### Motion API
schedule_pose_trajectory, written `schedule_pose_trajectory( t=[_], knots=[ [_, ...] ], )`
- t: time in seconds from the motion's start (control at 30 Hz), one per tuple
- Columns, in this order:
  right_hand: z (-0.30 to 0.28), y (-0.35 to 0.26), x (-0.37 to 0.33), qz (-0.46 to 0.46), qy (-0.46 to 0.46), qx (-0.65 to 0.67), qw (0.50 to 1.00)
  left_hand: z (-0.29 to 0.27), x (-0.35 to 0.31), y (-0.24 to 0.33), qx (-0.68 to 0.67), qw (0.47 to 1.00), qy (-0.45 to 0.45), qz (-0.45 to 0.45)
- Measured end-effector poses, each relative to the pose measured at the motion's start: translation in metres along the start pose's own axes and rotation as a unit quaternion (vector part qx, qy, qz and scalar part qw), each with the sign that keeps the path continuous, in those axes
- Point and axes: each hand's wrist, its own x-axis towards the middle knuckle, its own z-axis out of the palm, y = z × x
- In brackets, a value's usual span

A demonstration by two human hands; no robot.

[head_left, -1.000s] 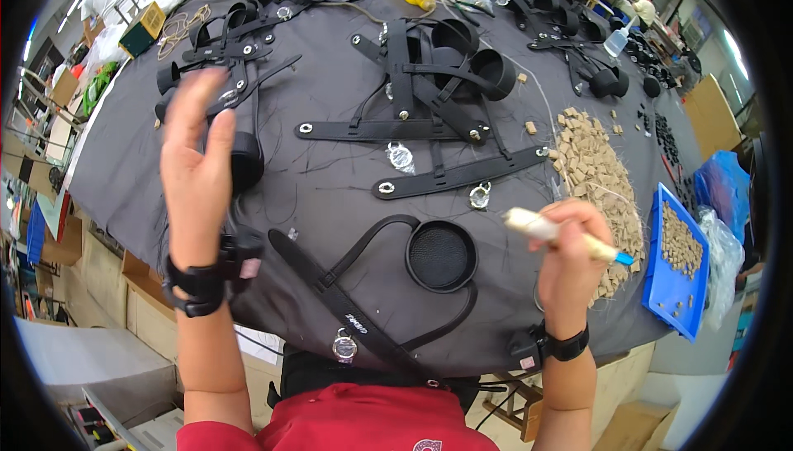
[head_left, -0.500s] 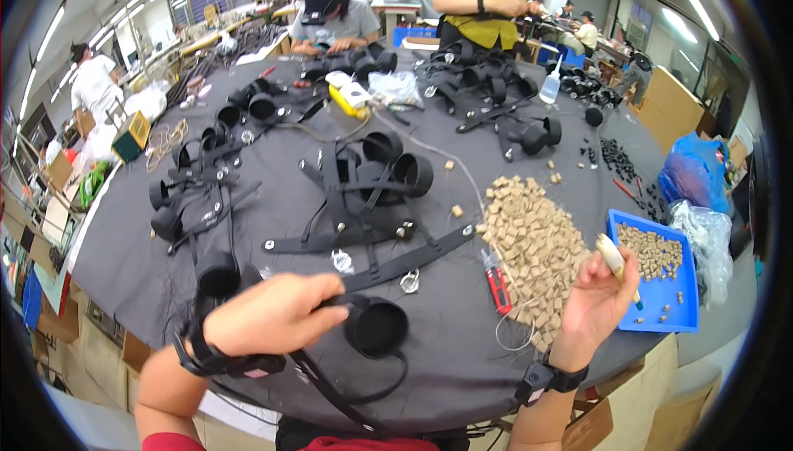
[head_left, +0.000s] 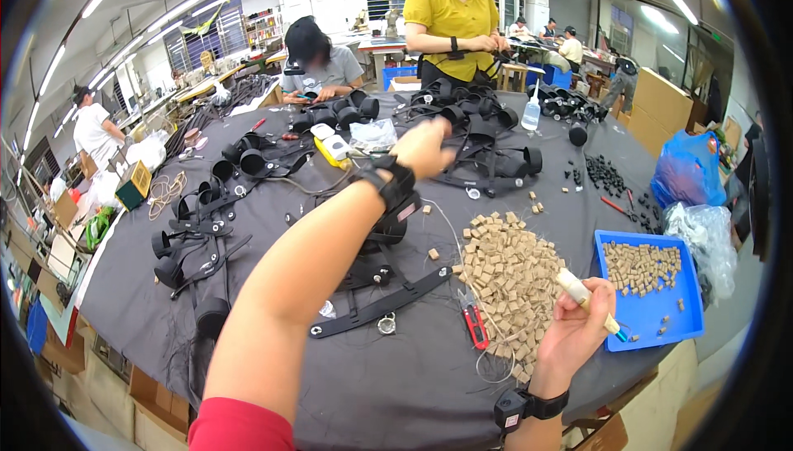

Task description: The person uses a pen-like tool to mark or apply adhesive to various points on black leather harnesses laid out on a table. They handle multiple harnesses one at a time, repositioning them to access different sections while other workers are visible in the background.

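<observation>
My left hand point(head_left: 423, 149) stretches out over the far middle of the table, above black strap pieces with round cups point(head_left: 479, 130). Its thumb and a finger show apart; the other fingers are partly hidden, and I see nothing held between them. Closed around a pale pen-shaped tool point(head_left: 576, 287) with a teal tip is my right hand point(head_left: 578, 327). That hand hovers between a heap of small tan blocks point(head_left: 508, 273) and a blue tray point(head_left: 607, 310). My left forearm covers part of another black strap piece point(head_left: 413, 301) with metal snaps.
Red-handled snips point(head_left: 473, 321) lie against the heap. More black strap pieces point(head_left: 211, 315) spread along the left. A yellow device point(head_left: 332, 149), a squeeze bottle point(head_left: 531, 108) and black bits point(head_left: 615, 177) are farther off. Two people are across the table; one handles something dark.
My left hand has swung from the near edge to the far middle, and the black cup piece it held is no longer at the near edge. My right hand stays closed on the tool, slightly lower.
</observation>
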Motion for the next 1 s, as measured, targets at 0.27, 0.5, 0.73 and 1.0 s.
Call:
schedule_pose_trajectory(
  t=[0.27, 0.5, 0.73, 1.0],
  knots=[
    [0.002, -0.005, -0.011, 0.007, -0.063, -0.002, 0.998, -0.027, -0.147, 0.03, 0.247, 0.956, -0.154, -0.031],
    [-0.001, 0.009, -0.004, 0.013, -0.073, -0.031, 0.997, -0.086, -0.152, 0.01, 0.035, 0.968, -0.181, -0.172],
    [0.003, 0.022, -0.006, 0.024, -0.078, -0.049, 0.995, -0.255, -0.131, 0.01, -0.333, 0.86, -0.05, -0.384],
    [-0.001, 0.033, -0.006, 0.009, -0.103, -0.086, 0.991, -0.202, -0.205, 0.104, -0.412, 0.804, 0.09, -0.419]
  ],
)
